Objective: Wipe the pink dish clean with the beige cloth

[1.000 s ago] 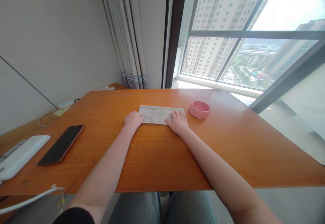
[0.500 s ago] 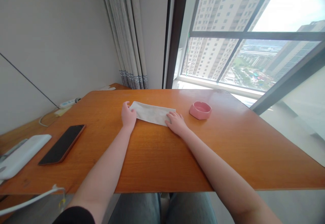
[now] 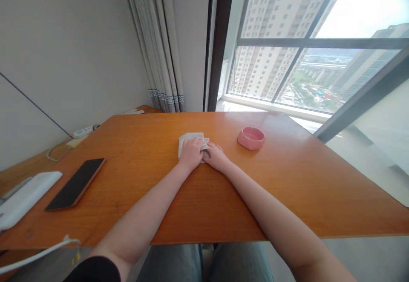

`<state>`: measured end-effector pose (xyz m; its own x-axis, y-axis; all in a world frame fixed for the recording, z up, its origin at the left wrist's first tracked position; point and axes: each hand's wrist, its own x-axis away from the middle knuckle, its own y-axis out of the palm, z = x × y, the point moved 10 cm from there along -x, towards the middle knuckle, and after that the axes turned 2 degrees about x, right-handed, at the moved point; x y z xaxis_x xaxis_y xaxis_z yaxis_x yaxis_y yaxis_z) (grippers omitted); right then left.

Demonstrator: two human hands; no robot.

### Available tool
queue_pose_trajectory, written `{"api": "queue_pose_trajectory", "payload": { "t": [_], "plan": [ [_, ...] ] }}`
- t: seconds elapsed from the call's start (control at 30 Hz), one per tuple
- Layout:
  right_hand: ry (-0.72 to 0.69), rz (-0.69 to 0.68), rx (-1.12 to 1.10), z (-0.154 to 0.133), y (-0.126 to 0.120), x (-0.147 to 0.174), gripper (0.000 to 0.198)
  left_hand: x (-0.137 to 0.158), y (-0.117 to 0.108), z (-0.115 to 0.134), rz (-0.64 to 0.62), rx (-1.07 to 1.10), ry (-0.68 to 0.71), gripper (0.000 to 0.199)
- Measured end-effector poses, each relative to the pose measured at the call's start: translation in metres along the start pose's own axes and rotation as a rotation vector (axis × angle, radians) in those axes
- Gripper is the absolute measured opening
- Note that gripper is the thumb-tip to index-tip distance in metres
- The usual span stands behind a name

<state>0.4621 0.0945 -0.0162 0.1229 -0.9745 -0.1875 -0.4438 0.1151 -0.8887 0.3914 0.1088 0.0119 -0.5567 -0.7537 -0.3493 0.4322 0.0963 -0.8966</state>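
Observation:
A white cloth (image 3: 191,136) lies folded over on itself on the wooden table (image 3: 204,205), in the middle. Over its upper layer rests my left hand (image 3: 191,153), fingers closed on the fabric and hiding much of it. My right hand (image 3: 216,155) is closed at the cloth's right end, its fingertips touching or nearly touching the left hand. The cloth between the hands is partly hidden. To the right of my right hand, apart from it, stands a pink faceted dish (image 3: 251,142).
A phone (image 3: 76,184) with a dark screen lies on the left side of the table, next to a white flat object (image 3: 28,199). A white cable (image 3: 38,254) hangs at the front left edge. Behind the left edge sits a power strip (image 3: 83,131).
My left hand has moved right, bringing the cloth's left end over toward the right end. The long flat strip is now a shorter folded piece. My right hand has stayed almost in place.

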Motion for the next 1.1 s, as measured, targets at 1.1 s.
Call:
{"api": "queue_pose_trajectory", "payload": {
  "t": [1.1],
  "plan": [
    [-0.179,-0.03,0.074,-0.037,-0.009,0.01,0.042,0.004,-0.018,-0.056,0.189,0.305,-0.216,0.034]
  ]
}}
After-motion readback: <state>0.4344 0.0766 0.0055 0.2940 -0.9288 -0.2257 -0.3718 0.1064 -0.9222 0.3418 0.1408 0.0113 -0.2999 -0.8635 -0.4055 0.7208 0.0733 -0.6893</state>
